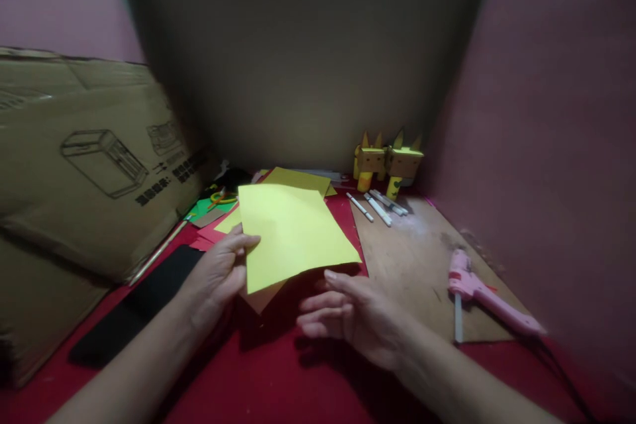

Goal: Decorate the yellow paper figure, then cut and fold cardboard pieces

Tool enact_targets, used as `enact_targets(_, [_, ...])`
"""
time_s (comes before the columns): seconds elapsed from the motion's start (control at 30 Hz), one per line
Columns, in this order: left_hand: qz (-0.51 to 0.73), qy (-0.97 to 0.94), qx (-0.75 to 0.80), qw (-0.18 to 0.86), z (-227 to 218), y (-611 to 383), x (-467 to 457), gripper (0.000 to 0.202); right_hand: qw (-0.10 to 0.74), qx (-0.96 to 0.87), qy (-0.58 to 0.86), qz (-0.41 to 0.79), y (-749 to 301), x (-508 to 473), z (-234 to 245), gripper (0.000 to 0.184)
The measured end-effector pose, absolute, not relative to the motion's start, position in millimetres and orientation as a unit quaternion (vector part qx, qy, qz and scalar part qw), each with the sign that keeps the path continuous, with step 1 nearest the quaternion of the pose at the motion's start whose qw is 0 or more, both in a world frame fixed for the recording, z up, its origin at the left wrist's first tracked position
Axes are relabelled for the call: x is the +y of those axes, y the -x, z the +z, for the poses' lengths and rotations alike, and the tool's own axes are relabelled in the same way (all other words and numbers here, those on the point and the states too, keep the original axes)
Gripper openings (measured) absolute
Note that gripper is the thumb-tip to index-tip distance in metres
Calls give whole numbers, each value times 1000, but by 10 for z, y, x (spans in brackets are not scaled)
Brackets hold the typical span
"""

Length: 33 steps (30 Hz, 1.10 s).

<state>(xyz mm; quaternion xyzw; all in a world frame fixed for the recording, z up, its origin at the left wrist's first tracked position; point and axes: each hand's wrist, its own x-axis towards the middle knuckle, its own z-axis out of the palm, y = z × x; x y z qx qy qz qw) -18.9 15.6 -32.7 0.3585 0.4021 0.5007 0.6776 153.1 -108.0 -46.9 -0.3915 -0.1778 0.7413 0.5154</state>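
A sheet of yellow paper (295,228) is held up over the red table surface (233,384), its left edge pinched by my left hand (221,271). The thumb lies on top of the sheet and the fingers go underneath. My right hand (350,315) is just below the sheet's lower right edge, fingers apart and holding nothing. Under the yellow sheet a brownish corner (261,298) shows; I cannot tell whether it is held too. More yellow paper (303,180) lies behind.
A pink glue gun (467,278) with a cord rests on a brown board (402,265) at right, near several white markers (378,209). Behind stand two box-headed figures (405,162). On the left are a black flat object (139,308), green paper (205,211) and a large cardboard panel (79,165).
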Motion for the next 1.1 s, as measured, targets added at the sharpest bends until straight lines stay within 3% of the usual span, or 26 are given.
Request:
enact_targets(0.1, [460, -344, 382, 724, -364, 112, 35, 54, 599, -70, 336, 723, -1358, -914, -482, 15])
enact_targets(0.2, [403, -384, 358, 750, -428, 114, -78, 43, 670, -27, 371, 642, -1304, -784, -545, 25])
enact_targets(0.3, [338, -477, 369, 723, -480, 233, -148, 20, 675, -39, 408, 613, -1343, -738, -585, 33])
enact_targets(0.37, [317, -510, 398, 694, -479, 378, -159, 22, 674, -52, 418, 607, -1398, -750, -583, 36])
enact_targets(0.5, [356, -583, 489, 542, -359, 774, -28, 37, 647, -51, 444, 618, -1513, -817, -582, 47])
enact_targets(0.57, [331, -653, 556, 393, -264, 982, 154, 35, 627, -43, 455, 631, -1559, -855, -608, 50])
enact_targets(0.73, [312, -651, 655, 225, -97, 1314, 912, 25, 597, -47, 458, 656, -1626, -961, -693, 55])
enact_targets(0.9, [196, -676, 699, 125, -134, 1268, 1685, 28, 585, -106, 417, 687, -1621, -1085, -765, 47])
enact_targets(1.1, [107, -689, 714, 59, -259, 1006, 2256, 34, 573, -222, 460, 641, -1654, -1073, -912, 38])
